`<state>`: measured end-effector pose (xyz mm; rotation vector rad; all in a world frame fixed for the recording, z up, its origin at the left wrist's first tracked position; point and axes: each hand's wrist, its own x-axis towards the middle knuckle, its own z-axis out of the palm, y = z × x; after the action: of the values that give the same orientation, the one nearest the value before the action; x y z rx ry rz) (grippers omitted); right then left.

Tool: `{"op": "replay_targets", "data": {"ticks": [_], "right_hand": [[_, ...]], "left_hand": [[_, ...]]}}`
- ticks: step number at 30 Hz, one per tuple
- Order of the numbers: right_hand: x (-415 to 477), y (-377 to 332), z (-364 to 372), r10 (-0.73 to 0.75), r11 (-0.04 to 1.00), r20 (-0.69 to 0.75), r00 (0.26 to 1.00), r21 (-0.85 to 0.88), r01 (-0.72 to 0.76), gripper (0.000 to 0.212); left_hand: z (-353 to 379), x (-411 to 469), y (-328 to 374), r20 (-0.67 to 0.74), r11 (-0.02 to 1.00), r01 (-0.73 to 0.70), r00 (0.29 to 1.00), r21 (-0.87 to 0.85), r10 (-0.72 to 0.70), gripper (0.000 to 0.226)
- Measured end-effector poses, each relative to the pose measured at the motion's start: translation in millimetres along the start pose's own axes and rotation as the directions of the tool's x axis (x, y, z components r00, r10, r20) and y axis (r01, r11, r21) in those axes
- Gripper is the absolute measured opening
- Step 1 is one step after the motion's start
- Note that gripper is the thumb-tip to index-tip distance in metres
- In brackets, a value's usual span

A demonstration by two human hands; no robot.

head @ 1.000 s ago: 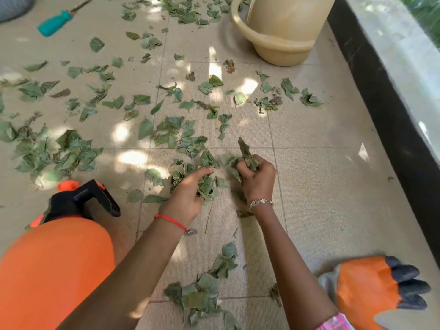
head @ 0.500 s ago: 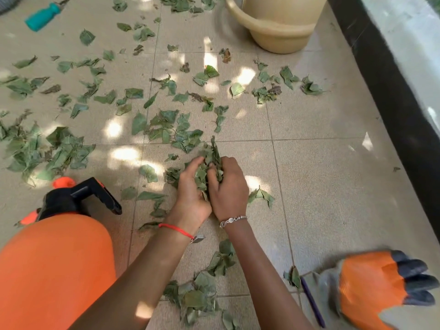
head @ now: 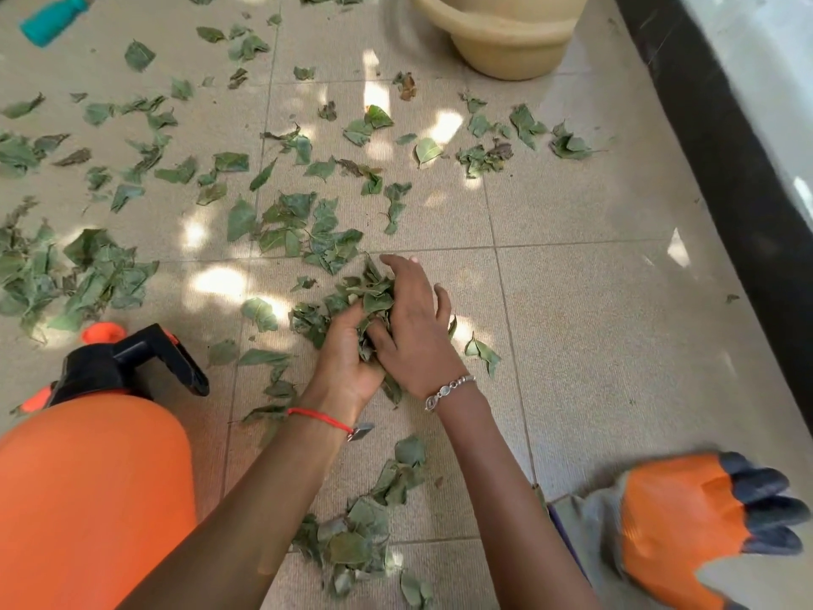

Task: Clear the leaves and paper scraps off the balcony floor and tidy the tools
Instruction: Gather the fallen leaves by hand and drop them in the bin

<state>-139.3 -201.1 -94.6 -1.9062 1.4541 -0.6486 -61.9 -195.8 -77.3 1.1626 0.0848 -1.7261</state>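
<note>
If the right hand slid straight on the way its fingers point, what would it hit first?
Most likely the loose leaves just beyond the right hand; nothing else shows on that line, though depth is unclear.

This is a home balcony used for gardening. The floor is paved with square beige ribbed tiles (head: 594,345), dappled with patches of sunlight (head: 217,281). Along the right side a black skirting band (head: 726,191) runs beside a pale ledge (head: 756,81). At the far end stands a large beige plastic plant pot (head: 506,41). The tiles are littered with torn green leaves (head: 308,231). Garden gear lies about: an orange pressure sprayer with a black pump handle (head: 88,499) near left, an orange-and-grey work glove (head: 668,534) near right, a teal-handled tool (head: 53,17) far left.
</note>
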Motion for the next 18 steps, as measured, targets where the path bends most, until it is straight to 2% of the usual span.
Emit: {"op": "replay_targets", "data": {"ticks": [3,6,8,9,11,13,15,17,18], "right_hand": [[1,4,-9,0.003,0.985,0.087,0.996,0.170,-0.018,0.074],[-6,9,-27,0.059,0.919,0.164,0.985,0.376,-0.117,0.085],[-18,16,-37,0.108,0.888,0.145,0.984,0.431,-0.161,0.084],[-25,21,-38,0.131,0.911,0.105,0.986,0.380,-0.161,0.085],[-40,30,-33,0.157,0.976,0.072,0.985,0.139,-0.166,0.092],[-57,32,-18,0.120,0.992,0.144,0.982,-0.060,-0.113,0.097],[-69,26,-4,0.031,0.999,0.252,0.967,-0.017,-0.027,0.098],[-76,18,3,-0.049,0.996,0.309,0.950,0.089,0.022,0.102],[-78,16,6,-0.087,0.995,0.317,0.945,0.068,0.068,0.108]], "left_hand": [[3,-2,-2,-0.045,1.000,0.002,0.999,0.015,-0.001,0.021],[6,-4,2,-0.066,0.999,-0.014,0.998,0.046,0.017,0.024],[7,-4,7,-0.070,0.999,-0.043,0.997,0.032,0.045,0.023],[8,-5,9,-0.077,0.998,-0.061,0.995,0.016,0.062,0.024],[7,-6,13,-0.089,0.995,-0.098,0.991,-0.002,0.097,0.029],[4,-9,18,-0.066,0.992,-0.125,0.990,-0.010,0.124,0.042],[2,-13,24,-0.052,0.989,-0.148,0.988,-0.015,0.147,0.051],[0,-19,32,-0.090,0.989,-0.146,0.985,-0.012,0.144,0.044],[-2,-21,37,-0.116,0.989,-0.147,0.983,-0.008,0.145,0.039]]}}
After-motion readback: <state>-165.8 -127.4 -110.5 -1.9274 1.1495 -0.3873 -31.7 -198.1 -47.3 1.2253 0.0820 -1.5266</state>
